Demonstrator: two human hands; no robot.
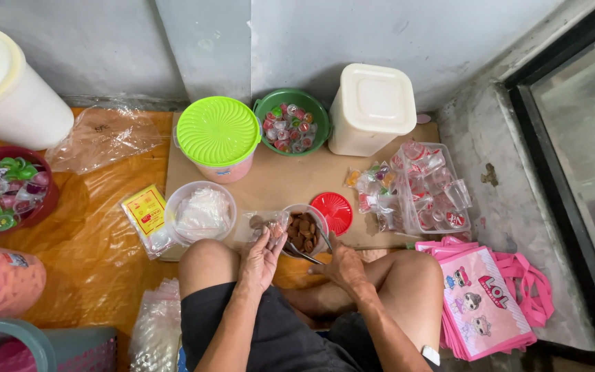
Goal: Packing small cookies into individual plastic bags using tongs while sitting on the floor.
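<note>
I sit cross-legged on the floor. My left hand (262, 256) holds a small clear plastic bag (264, 223) with a few brown round pieces in it, just left of a clear tub of brown pieces (304, 231). My right hand (342, 265) grips the handle of a metal spoon or tongs (306, 255) whose end reaches toward the tub. A red lid (332, 211) lies right of the tub.
A clear bowl of plastic bags (201, 212), a yellow packet (144, 212), a green-lidded pink jar (218, 134), a green bowl of wrapped sweets (292, 122), a white square container (373, 107), packed clear bags (421, 189), and pink printed bags (480, 303) surround me. Dark red bowl (8, 189) at left.
</note>
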